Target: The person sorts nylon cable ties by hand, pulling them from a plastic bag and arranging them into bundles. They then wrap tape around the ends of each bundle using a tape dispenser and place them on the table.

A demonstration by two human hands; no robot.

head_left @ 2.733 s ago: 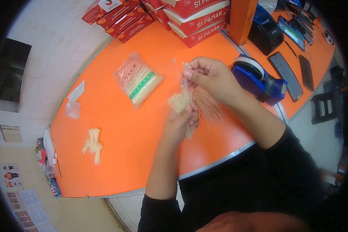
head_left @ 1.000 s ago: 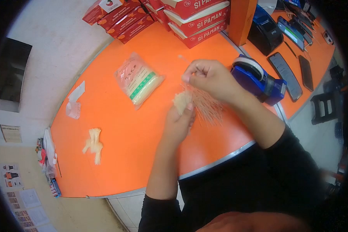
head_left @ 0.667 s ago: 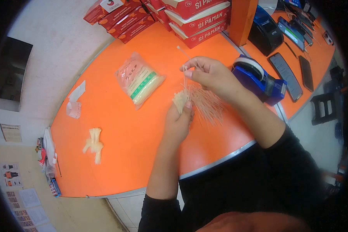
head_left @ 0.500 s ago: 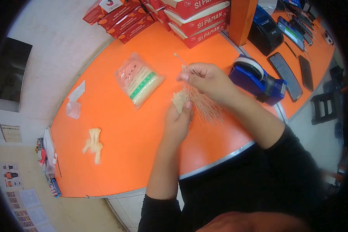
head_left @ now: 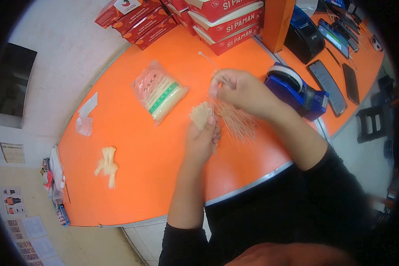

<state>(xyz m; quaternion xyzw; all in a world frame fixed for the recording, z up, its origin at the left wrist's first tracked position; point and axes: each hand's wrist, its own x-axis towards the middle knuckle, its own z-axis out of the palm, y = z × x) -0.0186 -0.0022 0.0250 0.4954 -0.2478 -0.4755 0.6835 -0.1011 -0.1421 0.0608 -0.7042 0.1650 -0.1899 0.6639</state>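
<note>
My left hand [head_left: 201, 141] is closed around a bundle of pale cable ties [head_left: 201, 115], whose wider ends fan out above the thumb. Just above it, my right hand [head_left: 241, 91] pinches a single cable tie [head_left: 207, 58]; its small head sticks out at the upper left. A loose pile of thin cable ties [head_left: 238, 124] lies on the orange table below my right hand. Farther left rests a clear printed bag [head_left: 159, 93] with a green stripe and pale contents. Small pale bundles [head_left: 107, 166] lie together on the table's left side.
Red boxes [head_left: 228, 26] are stacked at the back. A blue tape dispenser [head_left: 297, 91] stands right of my hands, with a phone [head_left: 327, 88] and a black device [head_left: 303, 35] beyond it. Torn white paper [head_left: 85, 115] lies near the left edge of the orange table [head_left: 142, 177].
My left hand has shifted slightly left with its bundle. The right hand has drawn a little away to the right, and the head of the pinched cable tie is higher.
</note>
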